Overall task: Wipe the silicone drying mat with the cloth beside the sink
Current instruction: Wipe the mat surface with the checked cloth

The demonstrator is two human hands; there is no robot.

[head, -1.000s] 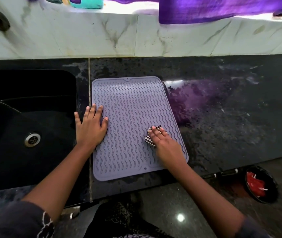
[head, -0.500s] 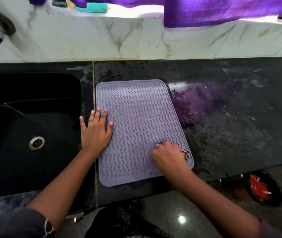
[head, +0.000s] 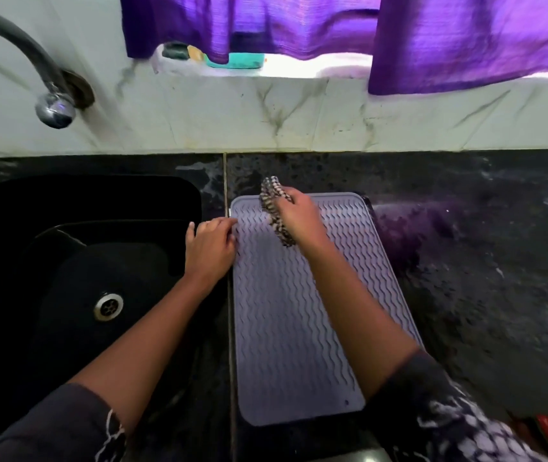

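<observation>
**Cloth moved from near right corner to far left end of mat**

Since half a second ago, my right hand has carried the cloth from the near right corner of the mat up to its far left end. My left hand has slid farther along the left rim. The mat itself has stayed put, its left rim along the counter seam.

1. Sink [head: 196, 208]: black, left of the seam, with the drain [head: 108, 306] in its floor and the tap [head: 54, 110] above its far edge.
2. Left hand [head: 211, 245]: it lies between sink and mat. The fingers [head: 229, 225] are held together and bent, tips touching the mat's left rim near the far corner. I cannot tell whether they pinch the rim or only press on it.
3. Cloth [head: 274, 208]: checked black and white, bunched into a roll. My right hand [head: 299, 218] has its fingers curled tight around the middle of it. The far end sticks out past the mat's far rim, over the counter [head: 482, 261]. The near end trails from under my palm onto the ribbed surface.
4. Mat [head: 299, 328]: grey, wavy-ribbed, flat on the counter just right of the sink. My right forearm crosses it.
</observation>
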